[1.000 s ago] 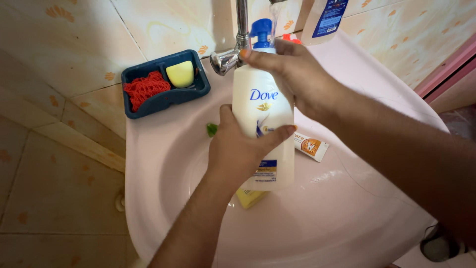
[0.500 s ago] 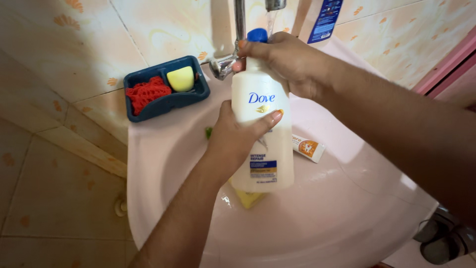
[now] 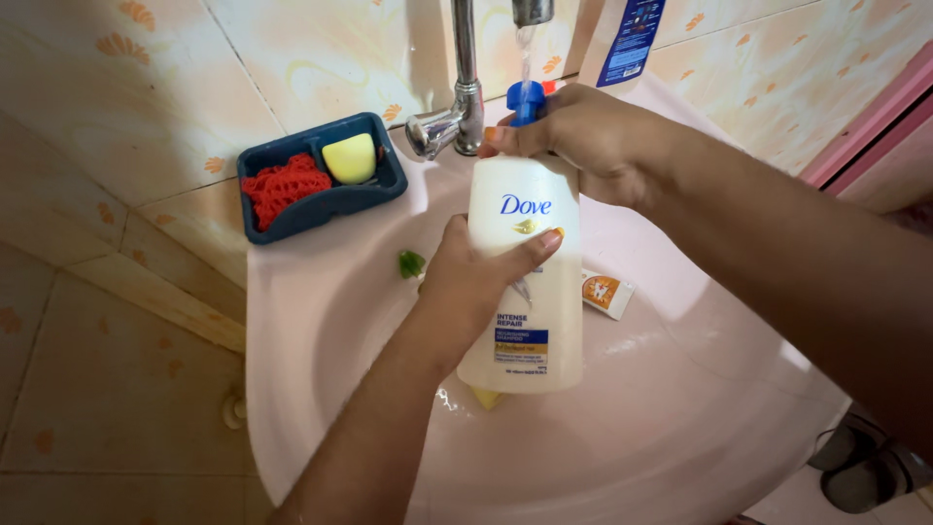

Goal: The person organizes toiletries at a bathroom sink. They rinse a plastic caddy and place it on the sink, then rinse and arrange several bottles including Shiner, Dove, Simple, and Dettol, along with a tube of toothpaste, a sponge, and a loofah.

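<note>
Cream bottle (image 3: 525,282) upright, blue cap up | left hand (image 3: 476,282) grips body | right hand (image 3: 583,141) grips neck

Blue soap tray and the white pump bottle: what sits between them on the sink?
In the head view, the chrome tap stands between the blue soap tray and the white pump bottle; lower down, a small green scrap lies in the basin.

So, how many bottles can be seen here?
2. The cream bottle is held over the sink by the left hand and right hand. A white bottle stands behind the tap, partly cropped.
</note>
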